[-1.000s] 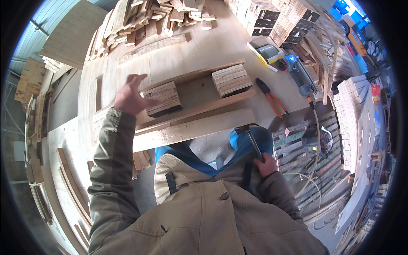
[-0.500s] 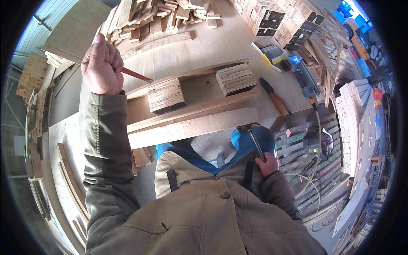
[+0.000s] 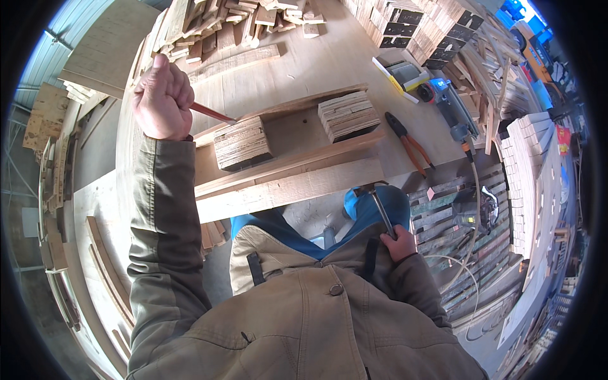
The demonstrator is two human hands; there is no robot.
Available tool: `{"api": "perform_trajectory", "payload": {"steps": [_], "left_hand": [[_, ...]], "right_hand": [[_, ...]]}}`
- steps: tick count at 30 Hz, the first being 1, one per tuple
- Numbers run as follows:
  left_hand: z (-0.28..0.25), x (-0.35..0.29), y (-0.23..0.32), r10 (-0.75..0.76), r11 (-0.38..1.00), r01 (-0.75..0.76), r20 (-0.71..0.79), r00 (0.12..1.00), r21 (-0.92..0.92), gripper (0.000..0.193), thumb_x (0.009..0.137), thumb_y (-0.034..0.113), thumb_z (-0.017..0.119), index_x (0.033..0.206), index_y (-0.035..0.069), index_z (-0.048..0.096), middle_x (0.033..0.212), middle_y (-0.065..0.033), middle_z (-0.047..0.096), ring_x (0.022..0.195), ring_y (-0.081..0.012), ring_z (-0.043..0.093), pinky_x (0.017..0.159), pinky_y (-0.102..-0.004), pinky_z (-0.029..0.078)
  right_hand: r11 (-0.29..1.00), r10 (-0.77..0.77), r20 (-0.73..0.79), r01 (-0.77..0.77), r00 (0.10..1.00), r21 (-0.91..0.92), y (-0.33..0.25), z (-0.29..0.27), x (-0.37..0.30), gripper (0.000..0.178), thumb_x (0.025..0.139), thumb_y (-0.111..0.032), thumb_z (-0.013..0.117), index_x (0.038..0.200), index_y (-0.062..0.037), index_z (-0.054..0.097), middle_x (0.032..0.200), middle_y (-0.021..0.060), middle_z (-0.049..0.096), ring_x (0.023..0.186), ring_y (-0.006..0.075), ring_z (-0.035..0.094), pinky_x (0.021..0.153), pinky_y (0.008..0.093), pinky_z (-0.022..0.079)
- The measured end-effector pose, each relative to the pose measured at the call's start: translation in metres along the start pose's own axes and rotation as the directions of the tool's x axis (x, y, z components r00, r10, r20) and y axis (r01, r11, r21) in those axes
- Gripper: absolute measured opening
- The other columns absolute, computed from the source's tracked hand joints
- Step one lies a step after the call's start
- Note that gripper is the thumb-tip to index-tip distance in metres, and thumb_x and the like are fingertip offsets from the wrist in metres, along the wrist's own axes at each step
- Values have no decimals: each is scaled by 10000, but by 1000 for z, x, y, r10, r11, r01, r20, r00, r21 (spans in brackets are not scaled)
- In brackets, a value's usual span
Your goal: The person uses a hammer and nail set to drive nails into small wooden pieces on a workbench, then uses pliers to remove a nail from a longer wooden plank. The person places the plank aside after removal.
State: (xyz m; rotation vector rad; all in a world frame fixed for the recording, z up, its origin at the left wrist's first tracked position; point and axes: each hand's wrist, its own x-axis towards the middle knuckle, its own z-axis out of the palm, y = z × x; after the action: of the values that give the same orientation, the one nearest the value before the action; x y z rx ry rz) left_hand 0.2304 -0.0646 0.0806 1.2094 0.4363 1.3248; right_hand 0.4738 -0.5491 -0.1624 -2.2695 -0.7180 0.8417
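My left hand [image 3: 163, 101] is raised at the left in a fist around a thin reddish-brown bar [image 3: 212, 112]. The bar's far tip reaches the nearer left block [image 3: 242, 144] of layered wood; whether it touches cannot be told. That block and a second layered block [image 3: 348, 117] sit between two long boards of a wooden frame [image 3: 288, 161]. Low at the right, my right hand [image 3: 399, 244] grips a hammer [image 3: 382, 212], its head up by my blue-clad knee, just under the front plank [image 3: 291, 189].
Pliers with orange handles [image 3: 408, 144] lie right of the frame. Beyond them are a nail gun [image 3: 453, 114] with a hose and a yellow-edged tool [image 3: 402, 79]. Wood offcuts [image 3: 247, 19] are heaped at the back, near stacked blocks [image 3: 405, 25]. Slatted pallet boards [image 3: 437, 209] lie below right.
My left hand has shifted slightly right with the bar, whose tip is now closer over the left block. My right hand and the hammer stay almost where they were.
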Motion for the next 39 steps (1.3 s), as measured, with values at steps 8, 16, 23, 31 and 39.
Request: {"api": "perform_trajectory", "payload": {"steps": [8, 16, 23, 31, 39], "left_hand": [[3, -4, -7, -11, 999, 8, 114, 993, 32, 536, 1075, 336, 625, 637, 151, 376, 622, 30, 326, 519, -86, 272, 463, -270, 216], [29, 9, -39, -117, 967, 108, 25, 993, 229, 453, 1038, 366, 711, 696, 180, 479, 595, 70, 410, 482, -50, 322, 443, -255, 215], [24, 20, -60, -289, 923, 269, 34, 957, 276, 436, 1005, 361, 759, 679, 152, 558, 577, 62, 486, 459, -50, 387, 429, -254, 272], [20, 9, -69, -207, 954, 187, 65, 976, 235, 445, 1013, 353, 741, 677, 177, 508, 572, 74, 419, 462, -45, 330, 439, -259, 224], [10, 4, -73, -187, 962, 170, 62, 980, 215, 384, 989, 292, 785, 700, 117, 603, 647, 93, 459, 605, -51, 361, 562, -274, 293]], "right_hand": [[998, -14, 4, 14, 1000, -57, 10, 2, 5, 292, 891, -271, 812, 916, -12, 679, 803, 170, 707, 760, 323, 700, 700, 428, 527], [994, -51, -43, 46, 998, -99, 19, 6, 3, 294, 877, -278, 820, 915, -23, 680, 776, 159, 689, 717, 308, 673, 676, 427, 511], [993, -73, -132, 60, 989, -100, 24, 8, -18, 254, 866, -246, 818, 929, -28, 703, 757, 122, 699, 667, 234, 659, 641, 393, 513], [995, 0, -144, 15, 990, 103, -3, -2, -49, 193, 913, -169, 785, 1008, -26, 696, 737, 37, 677, 674, 101, 619, 619, 309, 491], [916, -317, -188, 352, 930, 195, -127, -35, -38, 282, 985, -118, 696, 1243, -8, 675, 773, 8, 628, 683, 79, 561, 647, 269, 476]]}}
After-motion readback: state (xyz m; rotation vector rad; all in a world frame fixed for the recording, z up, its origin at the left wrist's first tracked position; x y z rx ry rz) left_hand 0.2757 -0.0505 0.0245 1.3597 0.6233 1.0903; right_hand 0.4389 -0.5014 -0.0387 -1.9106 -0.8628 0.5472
